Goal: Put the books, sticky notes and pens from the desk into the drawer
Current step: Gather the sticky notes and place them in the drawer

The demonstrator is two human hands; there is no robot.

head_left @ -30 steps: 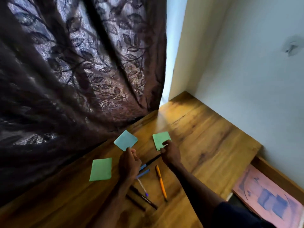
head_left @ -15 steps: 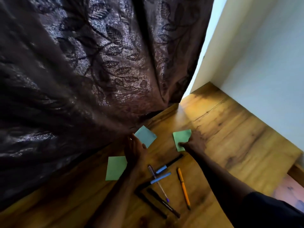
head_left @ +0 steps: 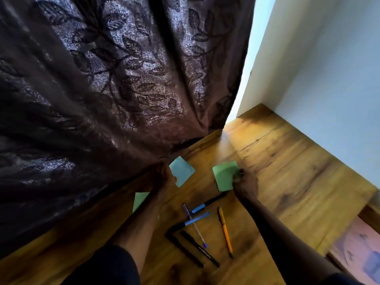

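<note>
In the head view, the right hand (head_left: 244, 183) pinched the right edge of a green sticky note (head_left: 224, 175) on the desk (head_left: 298, 182). At its 9 o'clock, the left hand (head_left: 164, 177) touched a blue sticky note (head_left: 182, 170); whether its fingers gripped could not be told. The pens (head_left: 197, 218) lay scattered at 6 o'clock of both notes.

My right hand (head_left: 244, 185) shifted from the near edge of the green square sticky-note pad (head_left: 224, 176) to its right edge, fingers curling onto it. My left hand (head_left: 164, 175) slid from below the teal square sticky-note pad (head_left: 182, 171) to its left side, and my forearm covered part of the light green square sticky-note pad (head_left: 139, 199).
</note>
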